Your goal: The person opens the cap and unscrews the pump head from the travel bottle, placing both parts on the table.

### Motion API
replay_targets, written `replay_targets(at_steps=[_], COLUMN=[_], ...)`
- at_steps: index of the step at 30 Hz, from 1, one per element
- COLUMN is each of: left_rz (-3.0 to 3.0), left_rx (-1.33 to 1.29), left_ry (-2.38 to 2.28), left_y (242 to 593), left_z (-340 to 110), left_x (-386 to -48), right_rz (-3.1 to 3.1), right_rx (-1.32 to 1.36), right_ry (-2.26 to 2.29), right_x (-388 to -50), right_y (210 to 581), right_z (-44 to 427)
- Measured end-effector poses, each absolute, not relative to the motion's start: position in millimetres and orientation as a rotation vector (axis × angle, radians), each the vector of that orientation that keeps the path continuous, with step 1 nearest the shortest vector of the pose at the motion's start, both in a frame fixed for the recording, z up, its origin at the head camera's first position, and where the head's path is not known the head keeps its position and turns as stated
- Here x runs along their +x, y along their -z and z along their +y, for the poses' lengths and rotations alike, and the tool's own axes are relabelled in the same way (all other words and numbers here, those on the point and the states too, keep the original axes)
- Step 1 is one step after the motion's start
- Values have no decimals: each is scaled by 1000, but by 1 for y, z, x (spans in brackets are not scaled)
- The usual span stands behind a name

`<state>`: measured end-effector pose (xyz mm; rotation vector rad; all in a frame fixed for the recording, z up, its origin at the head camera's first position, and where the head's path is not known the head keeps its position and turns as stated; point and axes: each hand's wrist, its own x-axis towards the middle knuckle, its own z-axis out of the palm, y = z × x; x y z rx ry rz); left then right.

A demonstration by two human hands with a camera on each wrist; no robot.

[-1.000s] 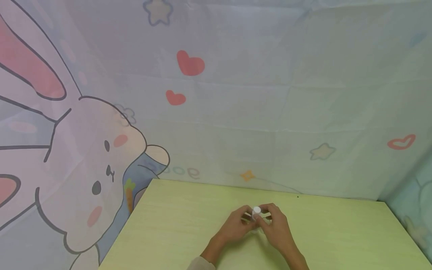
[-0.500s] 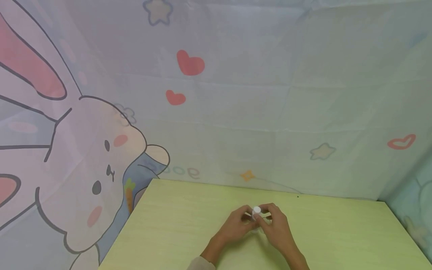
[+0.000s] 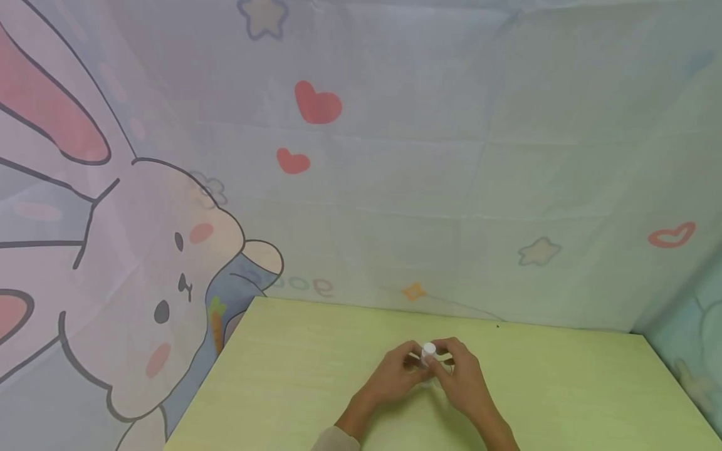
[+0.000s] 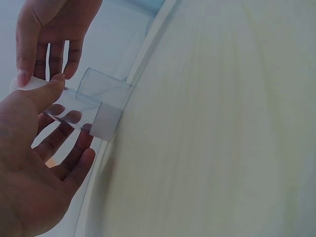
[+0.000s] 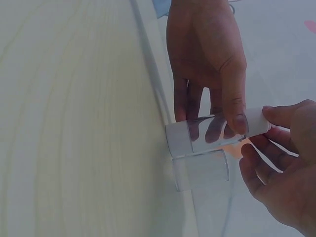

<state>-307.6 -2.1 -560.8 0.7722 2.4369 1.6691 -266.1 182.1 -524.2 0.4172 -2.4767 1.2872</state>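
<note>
A clear cylindrical bottle with a white cap stands upright on the table. Its lowest part is white; whether that is contents or a base, I cannot tell. My left hand grips the bottle's clear body between thumb and fingers, as the left wrist view also shows. At the top, my right hand pinches the cap with thumb and fingertips. Right beside the bottle is a small clear cup, upright on the table; in the head view the hands mostly hide it.
The pale yellow-green table reaches back to a hanging cloth printed with a rabbit, hearts and stars. A small dark speck lies near the table's back edge. More printed cloth hangs at the right.
The hands and bottle keep practically the same place and hold. The whole head view has shifted very slightly upward.
</note>
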Motion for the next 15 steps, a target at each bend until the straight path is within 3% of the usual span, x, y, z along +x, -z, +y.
replay_targets(at_steps=[15], left_rz=[2434], left_rx=[770], left_ry=[-1661], left_y=[561], left_z=[-2], left_x=[-308], right_rz=[-2465], right_rx=[439], right_ry=[-1281], right_x=[-266], right_y=[525], right_z=[183])
